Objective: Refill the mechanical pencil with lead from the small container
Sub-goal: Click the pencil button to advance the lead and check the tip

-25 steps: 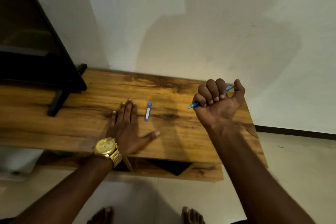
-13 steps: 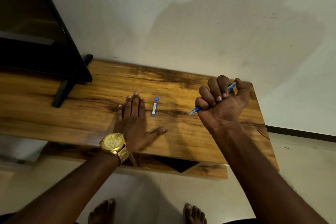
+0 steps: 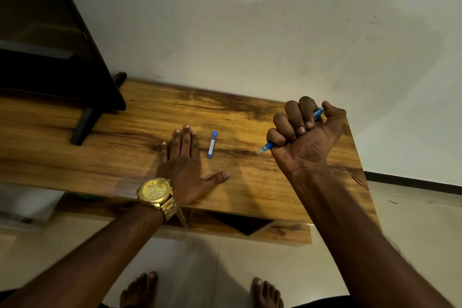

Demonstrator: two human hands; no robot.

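Note:
A blue mechanical pencil (image 3: 267,146) is clenched in the fist of my right hand (image 3: 306,136), held above the right part of the wooden table (image 3: 250,182). Its tip pokes out at the lower left of the fist and its cap end shows by the thumb. The small blue lead container (image 3: 212,144) lies on the table between my hands, untouched. My left hand (image 3: 186,165), with a gold watch on the wrist, rests flat and palm down just left of the container, fingers spread.
A black TV (image 3: 50,45) on a black stand foot (image 3: 83,126) fills the table's left end. A pale wall rises behind the table. Below the tabletop there is a shelf opening (image 3: 240,224), and my bare feet stand on the tiled floor.
Both hands keep their poses. Only the camera view has shifted slightly, so everything sits a little differently in the frame.

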